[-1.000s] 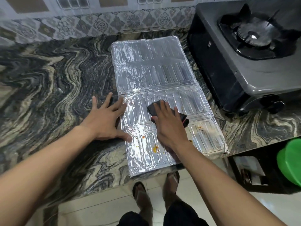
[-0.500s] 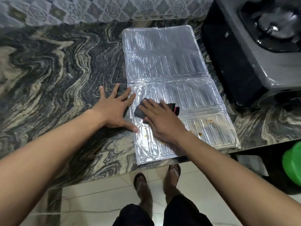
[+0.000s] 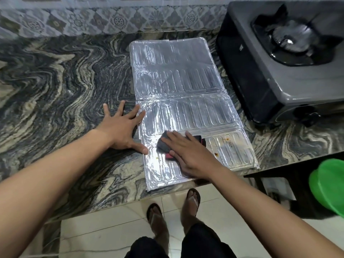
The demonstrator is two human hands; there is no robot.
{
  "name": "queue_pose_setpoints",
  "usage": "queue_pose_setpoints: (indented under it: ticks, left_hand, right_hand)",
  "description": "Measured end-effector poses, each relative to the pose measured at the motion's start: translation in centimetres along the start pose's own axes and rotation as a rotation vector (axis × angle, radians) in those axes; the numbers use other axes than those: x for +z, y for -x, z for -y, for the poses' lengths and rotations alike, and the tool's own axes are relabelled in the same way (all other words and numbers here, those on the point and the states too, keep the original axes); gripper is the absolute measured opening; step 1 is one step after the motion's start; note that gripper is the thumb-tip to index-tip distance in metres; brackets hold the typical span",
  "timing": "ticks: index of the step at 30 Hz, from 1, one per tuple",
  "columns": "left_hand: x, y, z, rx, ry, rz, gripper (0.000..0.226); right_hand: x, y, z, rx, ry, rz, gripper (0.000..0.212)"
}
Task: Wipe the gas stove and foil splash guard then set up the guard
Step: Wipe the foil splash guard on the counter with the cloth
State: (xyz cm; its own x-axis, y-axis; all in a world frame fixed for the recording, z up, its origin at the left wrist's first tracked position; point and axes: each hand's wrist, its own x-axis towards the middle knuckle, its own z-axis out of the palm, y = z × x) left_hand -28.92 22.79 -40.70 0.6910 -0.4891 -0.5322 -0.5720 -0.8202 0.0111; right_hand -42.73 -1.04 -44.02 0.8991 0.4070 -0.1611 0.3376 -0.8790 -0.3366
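A silver foil splash guard (image 3: pixel 178 75) lies flat and unfolded on the marbled counter, its near end reaching the counter edge. Orange-brown food spots mark its near right panel. My right hand (image 3: pixel 188 153) presses flat on a dark grey cloth with a red edge (image 3: pixel 163 145), which rests on the near panel. My left hand (image 3: pixel 122 131) lies spread on the counter, fingertips and thumb touching the guard's left edge. A grey single-burner gas stove (image 3: pixel 290 82) stands to the right of the guard.
The dark marbled counter (image 3: pixel 55 86) stretches left, with a patterned tile wall (image 3: pixel 111 21) behind it. A green plastic lid or basin (image 3: pixel 329 185) sits low at the right beside a dark shelf. My sandalled feet (image 3: pixel 173 211) stand on pale floor tiles below.
My right hand has slid the cloth across the near panel, first left and then back toward me. Some orange spots near the front left are fainter. My left hand has stayed at the guard's left edge.
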Motion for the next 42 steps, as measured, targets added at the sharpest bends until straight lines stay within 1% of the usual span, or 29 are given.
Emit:
queue_pose_setpoints:
  ticks: [8, 11, 14, 17, 20, 24, 28, 34, 37, 40, 42]
  left_hand:
    - [-0.7, 0.1, -0.8, -0.025, -0.009, 0.036, 0.145]
    - [-1.2, 0.3, -1.3, -0.045, -0.002, 0.04, 0.147]
    - [-1.3, 1.2, -2.6, -0.038, -0.02, 0.027, 0.146]
    - [-0.2, 3.0, -3.9, -0.002, -0.013, 0.064, 0.158]
    - [1.4, 4.1, -4.7, -0.036, 0.005, 0.103, 0.163]
    - [1.5, 3.9, -5.0, -0.061, 0.009, 0.089, 0.162]
    - [1.8, 3.9, -4.8, -0.05, 0.014, 0.069, 0.162]
    - [2.0, 3.7, -4.8, -0.051, 0.01, 0.062, 0.163]
    - [1.9, 3.7, -5.0, -0.054, 0.013, 0.069, 0.164]
    - [1.8, 3.8, -5.1, -0.05, 0.014, 0.066, 0.165]
    - [1.9, 3.8, -5.0, -0.039, 0.022, 0.052, 0.165]
  right_hand:
    - [-3.1, 1.5, -7.2, 0.417, -0.096, -0.127, 0.052]
    - [-3.5, 1.3, -8.0, 0.495, -0.095, -0.138, 0.052]
    - [-3.3, 1.2, -7.8, 0.503, -0.085, -0.155, 0.052]
    - [-3.4, 1.3, -7.6, 0.489, -0.071, -0.169, 0.052]
    - [-3.6, 1.5, -8.2, 0.451, -0.072, -0.146, 0.052]
    - [-3.8, 2.8, -9.4, 0.513, -0.087, -0.169, 0.053]
    - [-3.3, 5.4, -9.5, 0.541, -0.02, -0.169, 0.054]
    - [-1.6, 8.5, -5.6, 0.609, -0.08, -0.171, 0.055]
    - [-0.7, 8.6, -2.8, 0.595, -0.054, -0.179, 0.064]
    - [0.1, 7.9, -0.3, 0.533, 0.032, -0.141, 0.083]
    - [0.4, 7.2, 1.0, 0.499, 0.055, -0.135, 0.087]
